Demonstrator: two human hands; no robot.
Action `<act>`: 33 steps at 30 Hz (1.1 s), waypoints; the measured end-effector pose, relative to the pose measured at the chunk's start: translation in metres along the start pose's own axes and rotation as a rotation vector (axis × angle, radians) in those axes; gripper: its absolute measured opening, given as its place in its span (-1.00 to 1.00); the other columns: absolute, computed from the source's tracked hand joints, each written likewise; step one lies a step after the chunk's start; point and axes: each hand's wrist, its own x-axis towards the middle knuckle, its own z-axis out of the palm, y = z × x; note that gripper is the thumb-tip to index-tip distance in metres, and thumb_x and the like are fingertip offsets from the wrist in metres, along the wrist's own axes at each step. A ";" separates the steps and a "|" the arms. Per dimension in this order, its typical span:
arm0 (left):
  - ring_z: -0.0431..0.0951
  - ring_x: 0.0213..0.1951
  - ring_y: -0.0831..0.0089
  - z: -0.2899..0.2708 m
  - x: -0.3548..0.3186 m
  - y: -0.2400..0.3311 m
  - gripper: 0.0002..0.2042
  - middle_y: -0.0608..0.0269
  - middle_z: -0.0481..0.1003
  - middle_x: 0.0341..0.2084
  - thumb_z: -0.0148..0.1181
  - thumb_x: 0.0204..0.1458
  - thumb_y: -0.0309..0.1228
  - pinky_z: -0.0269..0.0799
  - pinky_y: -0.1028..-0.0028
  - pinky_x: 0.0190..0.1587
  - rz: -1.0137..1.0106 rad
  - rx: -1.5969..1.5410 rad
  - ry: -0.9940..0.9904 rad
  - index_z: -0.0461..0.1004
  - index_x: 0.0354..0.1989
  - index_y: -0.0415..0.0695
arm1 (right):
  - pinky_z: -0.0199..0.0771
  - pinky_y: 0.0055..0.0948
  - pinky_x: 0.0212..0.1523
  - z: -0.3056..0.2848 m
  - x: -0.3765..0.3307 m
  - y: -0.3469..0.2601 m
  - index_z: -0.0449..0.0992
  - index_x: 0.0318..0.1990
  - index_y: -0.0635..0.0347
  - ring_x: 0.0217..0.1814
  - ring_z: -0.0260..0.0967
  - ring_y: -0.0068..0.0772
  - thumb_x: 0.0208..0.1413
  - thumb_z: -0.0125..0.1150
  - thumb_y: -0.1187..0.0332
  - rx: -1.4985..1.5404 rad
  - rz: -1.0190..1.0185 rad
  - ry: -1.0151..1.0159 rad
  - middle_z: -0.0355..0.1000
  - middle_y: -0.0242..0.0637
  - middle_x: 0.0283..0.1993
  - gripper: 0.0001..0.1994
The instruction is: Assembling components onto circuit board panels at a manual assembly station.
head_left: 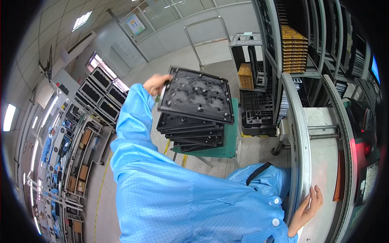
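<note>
My left hand [157,84] is closed on the upper left corner of a black square tray [196,95] with small fittings over its face. That tray is tilted over a stack of similar black trays [190,131], and its face is somewhat smeared by motion. The stack stands on a small green-topped table [230,139]; whether the held tray still touches the stack is hard to tell. At the lower right, my right hand [308,210] lies with fingers stretched out at the metal rail [298,162] of a conveyor, holding nothing.
Behind the conveyor rise metal racks holding stacked yellow trays [293,50] and black panels. More yellow trays [246,76] sit on a shelf beyond the green table. A tubular metal frame [206,40] stands at the far wall. Workbenches with cardboard boxes [86,137] run along the left.
</note>
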 end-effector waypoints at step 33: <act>0.12 0.42 0.06 0.569 -0.118 0.126 -0.28 -0.11 0.05 0.39 -0.05 -0.02 -0.85 0.08 0.13 0.41 1.408 -0.564 -1.548 -0.02 0.30 0.04 | 0.15 -0.27 0.41 -0.025 0.115 0.039 0.26 0.08 0.17 0.42 0.24 -0.15 0.38 0.02 0.50 0.173 -0.043 0.797 0.27 0.05 0.37 -0.81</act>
